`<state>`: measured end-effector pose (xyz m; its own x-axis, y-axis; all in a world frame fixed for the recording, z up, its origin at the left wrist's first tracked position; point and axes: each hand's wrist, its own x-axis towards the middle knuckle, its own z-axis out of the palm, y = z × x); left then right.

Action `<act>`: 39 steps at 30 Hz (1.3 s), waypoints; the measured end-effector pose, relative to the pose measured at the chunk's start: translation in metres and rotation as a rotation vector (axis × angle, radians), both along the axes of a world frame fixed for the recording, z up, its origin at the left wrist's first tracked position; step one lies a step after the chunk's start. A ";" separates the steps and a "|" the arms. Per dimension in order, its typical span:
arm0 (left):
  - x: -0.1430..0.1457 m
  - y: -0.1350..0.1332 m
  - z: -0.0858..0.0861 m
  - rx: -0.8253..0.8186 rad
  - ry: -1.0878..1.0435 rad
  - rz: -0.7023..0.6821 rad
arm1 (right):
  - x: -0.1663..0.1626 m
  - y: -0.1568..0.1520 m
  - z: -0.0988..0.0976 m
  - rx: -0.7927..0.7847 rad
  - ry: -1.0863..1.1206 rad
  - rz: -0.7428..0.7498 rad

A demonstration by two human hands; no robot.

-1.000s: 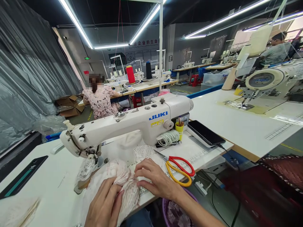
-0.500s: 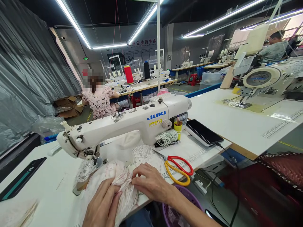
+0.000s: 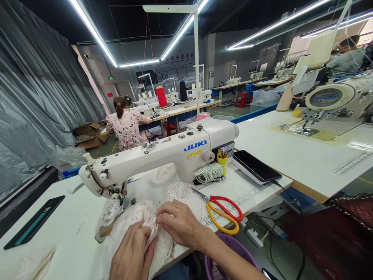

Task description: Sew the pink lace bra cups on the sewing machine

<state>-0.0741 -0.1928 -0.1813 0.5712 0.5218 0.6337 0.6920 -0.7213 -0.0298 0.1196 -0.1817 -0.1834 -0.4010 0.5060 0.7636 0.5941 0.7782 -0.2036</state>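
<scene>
A bunched piece of white lace fabric (image 3: pixel 136 217) lies on the white sewing table (image 3: pixel 67 241) in front of a white JUKI sewing machine (image 3: pixel 163 155). My left hand (image 3: pixel 132 254) presses on the fabric from the near side, fingers curled into it. My right hand (image 3: pixel 179 223) pinches the fabric's right edge with closed fingers. One end of the lace sits under the presser foot (image 3: pixel 116 198). Red and yellow scissors (image 3: pixel 223 212) lie just right of my right hand.
A coil of white cord (image 3: pixel 207 172), a yellow cup (image 3: pixel 222 160) and a dark tablet (image 3: pixel 255 166) sit right of the machine. A purple basket (image 3: pixel 230 254) is below the table edge. A seated person (image 3: pixel 126 126) works at a table behind; another machine (image 3: pixel 332 99) stands on the right.
Both hands have gathered the lace a little closer together, my right hand shifting slightly left. The view has tilted down a bit.
</scene>
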 end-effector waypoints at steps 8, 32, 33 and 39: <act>-0.006 -0.004 0.004 -0.151 0.129 -0.012 | 0.017 -0.017 -0.017 -0.096 -0.004 0.016; -0.004 -0.007 0.008 -0.060 0.115 0.053 | -0.006 0.001 -0.011 -0.156 -0.021 0.118; -0.003 -0.005 0.006 -0.033 0.109 0.058 | -0.008 0.001 -0.010 -0.160 -0.001 0.116; -0.004 0.002 0.011 -0.188 0.002 0.067 | 0.000 -0.009 -0.012 -0.174 0.149 0.056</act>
<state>-0.0785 -0.1908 -0.1698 0.5327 0.6675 0.5202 0.7386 -0.6668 0.0993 0.1196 -0.1907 -0.1955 -0.3216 0.6151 0.7199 0.5039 0.7548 -0.4198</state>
